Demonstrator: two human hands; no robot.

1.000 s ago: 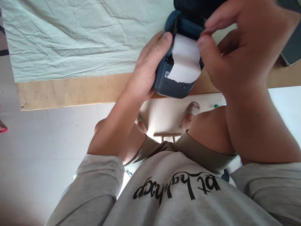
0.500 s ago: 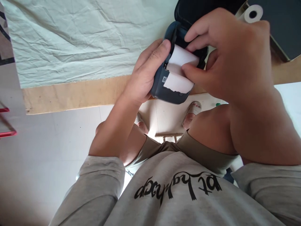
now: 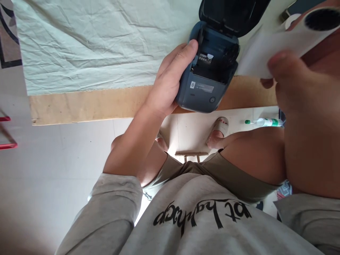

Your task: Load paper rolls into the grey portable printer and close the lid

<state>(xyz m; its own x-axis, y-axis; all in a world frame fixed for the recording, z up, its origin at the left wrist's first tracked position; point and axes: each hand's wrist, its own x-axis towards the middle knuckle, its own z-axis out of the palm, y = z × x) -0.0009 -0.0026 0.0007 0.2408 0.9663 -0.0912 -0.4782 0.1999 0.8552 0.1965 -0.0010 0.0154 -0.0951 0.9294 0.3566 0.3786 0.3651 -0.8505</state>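
Observation:
My left hand (image 3: 172, 76) grips a dark blue portable label printer (image 3: 198, 94) by its left side, thumb on the upper rim. The printer's black lid (image 3: 233, 16) stands open, and the paper bay (image 3: 212, 67) inside holds no roll. A power button and a small printed label show on its front. Off to the right, close to the camera, my right hand (image 3: 300, 81) pinches a white paper roll (image 3: 300, 37) with a dark hollow core. A loose end of its paper hangs toward the printer. The fingers behind the roll are mostly hidden.
A pale green cloth (image 3: 106, 42) covers the table, leaving its wooden front edge (image 3: 92, 106) bare. Behind my right hand are a second white roll (image 3: 292, 20) and a dark box (image 3: 300, 7), both partly hidden. A plastic bottle (image 3: 268, 122) lies on the floor.
My right hand has lifted the paper roll out of the printer and carried it right, toward the camera. My left hand still holds the printer, whose bay is now exposed.

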